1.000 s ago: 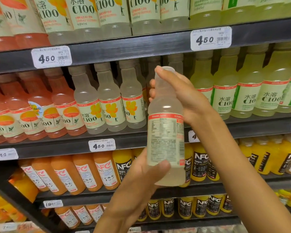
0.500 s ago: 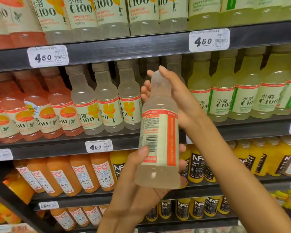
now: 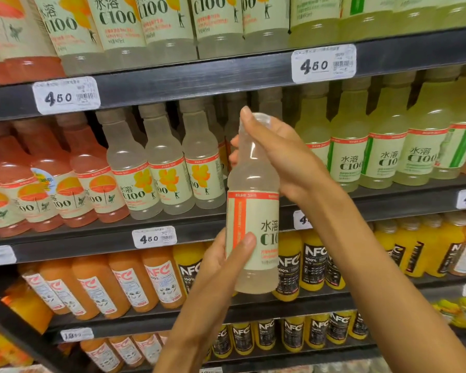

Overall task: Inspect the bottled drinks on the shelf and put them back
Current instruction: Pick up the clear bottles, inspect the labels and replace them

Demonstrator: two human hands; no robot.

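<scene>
The held bottle [image 3: 252,224] is cloudy pale, its cream label red-banded. Shelf [image 3: 199,76] edges are dark grey; price tags [image 3: 323,63] are white.

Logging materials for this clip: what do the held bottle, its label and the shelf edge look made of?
Held C100 bottle: clear glossy plastic, probably; highlights, pale drink showing through. Its label: matte cream wrap, paper or film, unclear. Shelf edge: dark, dull, probably painted metal.

Both hands, left hand [image 3: 221,267] and right hand [image 3: 285,157], hold a pale bottle [image 3: 252,211] upright.

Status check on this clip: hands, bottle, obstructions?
Left hand grips bottle low. Right hand holds its neck. Bottle upright, off the shelf. Nothing blocking.
</scene>
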